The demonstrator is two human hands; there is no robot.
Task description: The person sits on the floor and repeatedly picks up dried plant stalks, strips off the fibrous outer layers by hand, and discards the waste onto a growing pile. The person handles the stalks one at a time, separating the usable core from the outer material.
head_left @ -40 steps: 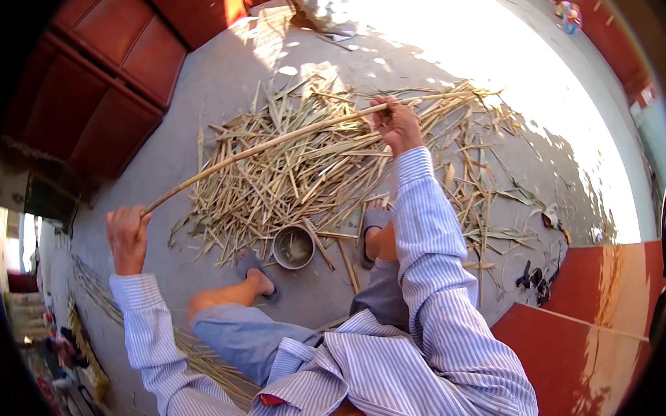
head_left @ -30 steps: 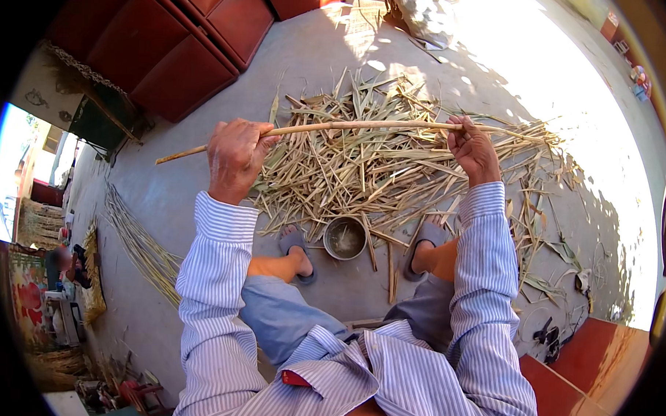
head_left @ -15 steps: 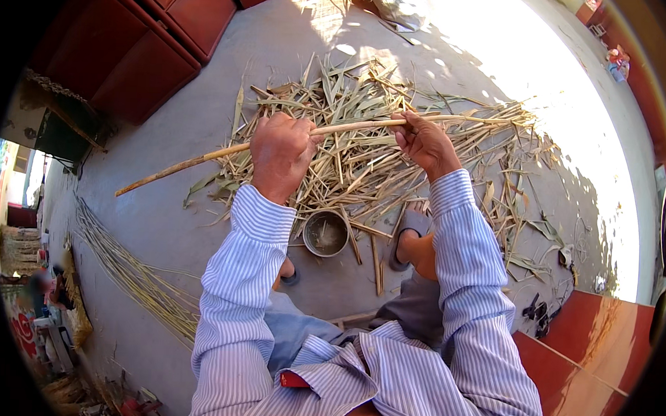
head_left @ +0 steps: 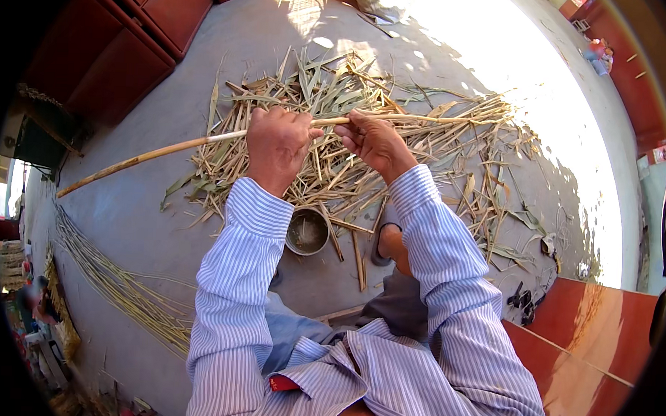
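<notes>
A long, slightly bent tan reed stalk [head_left: 144,157] runs crosswise in front of me, its thick end out to the left and its thin end to the right. My left hand [head_left: 275,149] is wrapped round it in a fist. Close beside it, my right hand [head_left: 374,142] pinches the stalk between thumb and fingers. Beneath both hands lies a wide heap of dry reed pieces and leaves [head_left: 327,164] on the grey floor. A round metal bowl [head_left: 307,232] stands at the near edge of the heap, between my feet.
A bundle of thin green-yellow stems [head_left: 118,274] lies on the floor at the left. Dark red cabinets [head_left: 103,60] stand at the far left, and red panels [head_left: 578,326] at the near right. Small black objects [head_left: 524,301] lie by the panels.
My right hand has slid left along the stalk, closer to my left hand. The stalk's left end reaches further left. The whole view has shifted slightly.
</notes>
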